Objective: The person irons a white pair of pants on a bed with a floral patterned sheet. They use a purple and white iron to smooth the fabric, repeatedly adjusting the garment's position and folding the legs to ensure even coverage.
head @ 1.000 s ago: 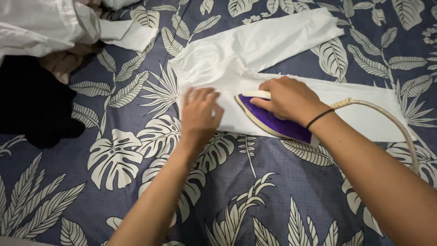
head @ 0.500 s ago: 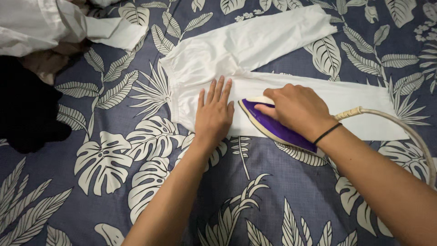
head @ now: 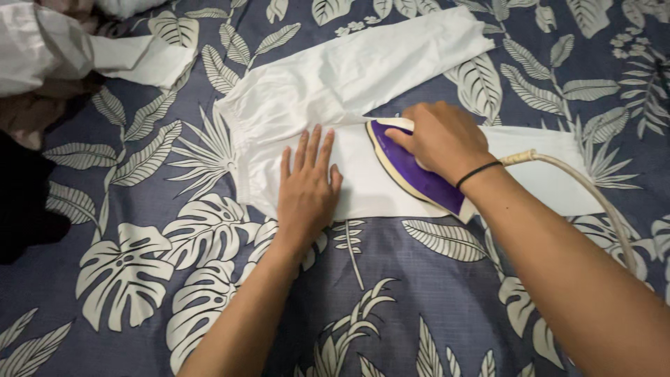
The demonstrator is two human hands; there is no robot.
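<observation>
My right hand point(head: 443, 139) is wrapped around the handle of a purple-and-white clothes iron point(head: 412, 171), fingers closed over the top, grip firm. The iron sits soleplate-down on the nearer leg of a pair of white trousers point(head: 328, 91), pointed tip facing my left hand. A thin black band point(head: 478, 173) circles my right wrist. The iron's beige cord point(head: 593, 202) comes off its back end and curves along my right forearm toward the right edge of view.

My left hand point(head: 306, 188) lies flat, palm down, fingers spread and straight, holding nothing, pressing the white fabric just left of the iron's tip. Hand and iron are close but apart.

The trousers lie spread on a bed covered by a blue-grey sheet with large cream leaf print point(head: 139, 272). The gathered waistband is at the left, one leg runs right under the iron, the other angles up toward the top right.

At the top left, more white cloth point(head: 63, 49) is bunched up, with a dark black garment point(head: 28, 202) at the left edge below it, both well apart from my hands.
</observation>
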